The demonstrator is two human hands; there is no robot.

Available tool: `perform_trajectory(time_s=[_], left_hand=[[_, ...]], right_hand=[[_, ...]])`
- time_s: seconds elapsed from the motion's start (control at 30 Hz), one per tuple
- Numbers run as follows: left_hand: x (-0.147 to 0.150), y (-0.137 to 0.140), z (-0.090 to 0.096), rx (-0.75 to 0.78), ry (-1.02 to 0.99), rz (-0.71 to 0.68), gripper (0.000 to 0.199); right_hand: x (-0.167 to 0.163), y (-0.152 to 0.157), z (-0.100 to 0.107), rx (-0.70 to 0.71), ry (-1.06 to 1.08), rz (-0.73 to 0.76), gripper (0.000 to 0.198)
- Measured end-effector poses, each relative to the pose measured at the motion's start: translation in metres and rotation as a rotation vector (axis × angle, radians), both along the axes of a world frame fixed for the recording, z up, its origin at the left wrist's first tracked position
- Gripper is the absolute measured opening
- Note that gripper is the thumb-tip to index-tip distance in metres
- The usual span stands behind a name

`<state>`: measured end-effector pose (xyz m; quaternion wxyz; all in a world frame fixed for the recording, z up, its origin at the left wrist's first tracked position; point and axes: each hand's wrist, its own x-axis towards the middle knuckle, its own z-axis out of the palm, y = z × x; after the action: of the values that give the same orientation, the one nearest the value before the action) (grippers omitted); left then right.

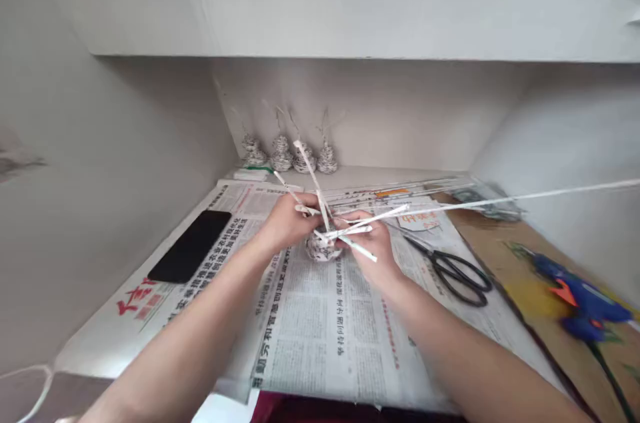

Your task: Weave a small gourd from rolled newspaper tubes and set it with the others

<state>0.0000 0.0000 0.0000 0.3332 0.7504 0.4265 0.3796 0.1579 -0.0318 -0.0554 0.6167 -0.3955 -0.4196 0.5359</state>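
Observation:
Between my hands is a small round woven base [323, 250] of rolled newspaper, with several white paper strips [355, 231] sticking up and out of it. My left hand [295, 220] is closed at its left side, fingers curled around the weaving and its strips. From the right, my right hand [370, 243] pinches the strips at the rim of the same piece. One long paper strip [525, 196] runs from the weaving far to the right. The fingertips are partly hidden behind the strips.
Newspaper sheets [300, 343] cover the table. A black phone [190, 246] lies left, black-handled scissors [457, 273] right. Beyond them is a blue glue gun [580, 296] on brown board. Several woven gourd shapes [327, 158] stand at the back, near long thin paper rods [350, 196]. An overhang [350, 3] spans above.

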Motion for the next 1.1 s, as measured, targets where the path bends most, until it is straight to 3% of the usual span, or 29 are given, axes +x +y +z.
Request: perform_trajectory(time_s=[0.3,0.53,0.67,0.9,1.1], left_hand=[[0.005,0.003,-0.008,0.025,-0.101,-0.018,0.017],[0.011,-0.002,-0.013,0.135,0.104,0.179,0.016],[0.014,-0.007,-0.014,0.193,0.153,0.229,0.015],[0.017,-0.007,-0.016,0.126,0.121,0.225,0.018],[0.019,-0.009,-0.019,0.135,0.028,0.208,0.023]], right_hand=[[-0.002,0.001,0.0,0.034,-0.02,-0.013,0.023],[0.001,-0.001,0.002,0.183,-0.246,-0.069,0.012],[0.003,-0.001,0.007,0.112,-0.244,-0.076,0.014],[0.005,-0.001,0.017,0.057,-0.283,-0.074,0.014],[0.005,-0.004,0.017,0.135,-0.42,-0.136,0.003]])
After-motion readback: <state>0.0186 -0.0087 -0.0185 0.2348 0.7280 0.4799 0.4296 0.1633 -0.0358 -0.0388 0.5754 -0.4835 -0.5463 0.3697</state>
